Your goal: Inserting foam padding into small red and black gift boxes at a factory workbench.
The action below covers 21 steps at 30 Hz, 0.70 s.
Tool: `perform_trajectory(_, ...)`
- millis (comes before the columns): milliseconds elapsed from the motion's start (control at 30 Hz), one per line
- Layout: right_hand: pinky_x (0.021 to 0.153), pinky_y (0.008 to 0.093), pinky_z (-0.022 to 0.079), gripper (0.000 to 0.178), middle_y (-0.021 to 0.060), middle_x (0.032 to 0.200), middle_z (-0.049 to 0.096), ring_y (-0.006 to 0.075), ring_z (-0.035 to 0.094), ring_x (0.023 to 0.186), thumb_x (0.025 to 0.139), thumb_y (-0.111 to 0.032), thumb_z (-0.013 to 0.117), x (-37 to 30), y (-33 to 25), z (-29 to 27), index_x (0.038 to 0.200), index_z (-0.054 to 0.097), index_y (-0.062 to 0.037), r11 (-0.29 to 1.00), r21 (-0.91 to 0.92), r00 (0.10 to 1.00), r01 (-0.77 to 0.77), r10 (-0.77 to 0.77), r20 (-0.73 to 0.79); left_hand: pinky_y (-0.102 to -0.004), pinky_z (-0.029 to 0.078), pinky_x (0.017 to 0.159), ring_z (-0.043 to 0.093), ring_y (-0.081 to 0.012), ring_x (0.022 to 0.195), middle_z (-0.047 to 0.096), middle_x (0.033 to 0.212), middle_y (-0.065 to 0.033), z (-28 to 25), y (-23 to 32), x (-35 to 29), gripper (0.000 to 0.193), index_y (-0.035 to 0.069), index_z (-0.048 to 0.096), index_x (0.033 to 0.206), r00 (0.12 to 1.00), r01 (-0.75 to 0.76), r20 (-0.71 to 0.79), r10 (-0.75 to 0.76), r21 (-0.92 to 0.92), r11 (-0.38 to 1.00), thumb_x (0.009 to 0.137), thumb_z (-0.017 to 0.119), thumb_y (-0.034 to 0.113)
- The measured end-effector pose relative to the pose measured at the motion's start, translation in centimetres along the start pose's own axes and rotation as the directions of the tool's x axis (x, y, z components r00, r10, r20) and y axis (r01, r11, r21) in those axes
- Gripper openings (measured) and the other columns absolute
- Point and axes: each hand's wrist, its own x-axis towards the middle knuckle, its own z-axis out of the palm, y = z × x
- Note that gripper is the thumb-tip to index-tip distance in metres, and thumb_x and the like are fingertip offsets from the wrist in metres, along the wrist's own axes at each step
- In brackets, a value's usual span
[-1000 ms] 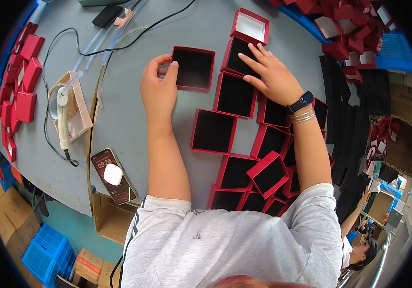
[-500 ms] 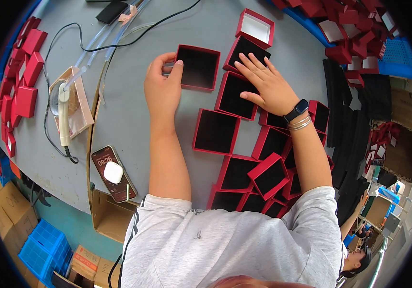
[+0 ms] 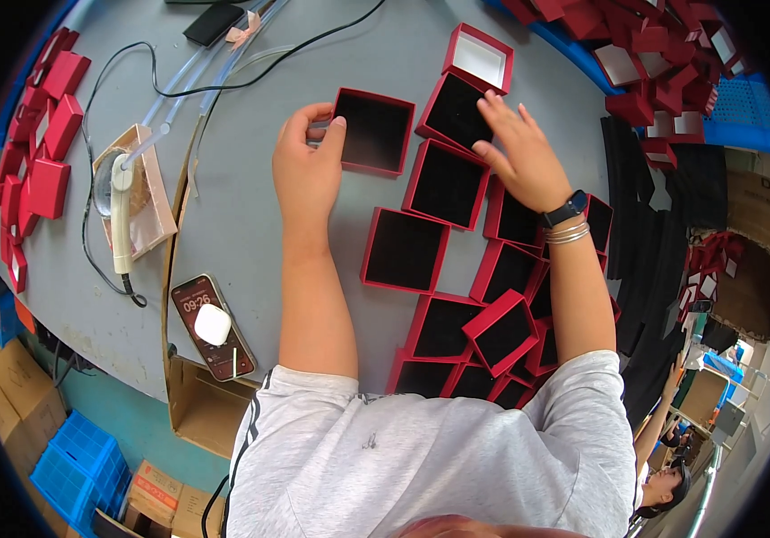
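My left hand [image 3: 310, 148] is closed on the left wall of a shallow red box [image 3: 374, 133] with a black lining. To its right, my right hand [image 3: 521, 152] lies with fingers stretched over the right edge of another black-lined red box [image 3: 453, 109]; its fingertips are at that rim. Directly below sits a similar lined box [image 3: 446, 186], and a further one [image 3: 405, 251] stands lower left. At the far end, a red box with a white inside [image 3: 479, 59] touches the box by my right hand.
Several lined red boxes [image 3: 501, 332] crowd near my body. Black foam strips [image 3: 633, 206] lie along the right, below a blue crate [image 3: 748, 112] by a heap of red boxes. At left are a glue gun [image 3: 121, 211], a phone [image 3: 213, 336], a cable and red lids [image 3: 50, 190].
My right hand has slid rightward off the middle of the far lined box to its edge. The left hand keeps its hold, barely shifted.
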Motion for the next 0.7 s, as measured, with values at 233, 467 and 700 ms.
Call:
perform_trajectory(233, 0.121, 0.0470, 0.017, 0.062, 0.0169, 0.158, 0.032, 0.0305, 0.027, 0.148, 0.102, -0.040, 0.048, -0.57, -0.87, 1.02, 0.152, 0.034, -0.0066, 0.973, -0.230, 0.993, 0.009, 0.019, 0.120, -0.0284, 0.049, 0.071, 0.059, -0.0129, 0.083, 0.066, 0.104, -0.0027, 0.13, 0.39, -0.23, 0.024, 0.004, 0.069, 0.108, 1.000, 0.011, 0.005, -0.011, 0.007, 1.000, 0.089, 0.066, 0.018)
perform_trajectory(467, 0.121, 0.0432, 0.023, 0.059, 0.0202, 0.153, 0.038, 0.0307, 0.035, 0.144, 0.103, -0.039, 0.045, -0.15, -0.82, 0.79, 0.147, 0.039, -0.0008, 0.940, -0.318, 0.988, 0.122, -0.085, 0.128, -0.0293, 0.049, 0.072, 0.059, -0.0138, 0.084, 0.066, 0.104, -0.0028, 0.10, 0.36, -0.18, 0.024, 0.004, 0.068, 0.108, 1.000, 0.003, 0.004, -0.003, 0.028, 1.000, 0.090, 0.066, 0.019)
perform_trajectory(700, 0.120, 0.0430, 0.027, 0.057, 0.0250, 0.152, 0.037, 0.0367, 0.038, 0.141, 0.103, -0.033, 0.047, 0.33, -1.01, 0.69, 0.148, 0.036, -0.0006, 0.973, -0.199, 0.984, 0.118, -0.088, 0.155, -0.0293, 0.049, 0.072, 0.059, -0.0141, 0.085, 0.067, 0.104, -0.0029, 0.16, 0.08, -0.09, 0.024, 0.004, 0.068, 0.108, 1.000, -0.016, 0.006, 0.016, 0.007, 1.000, 0.089, 0.066, 0.019)
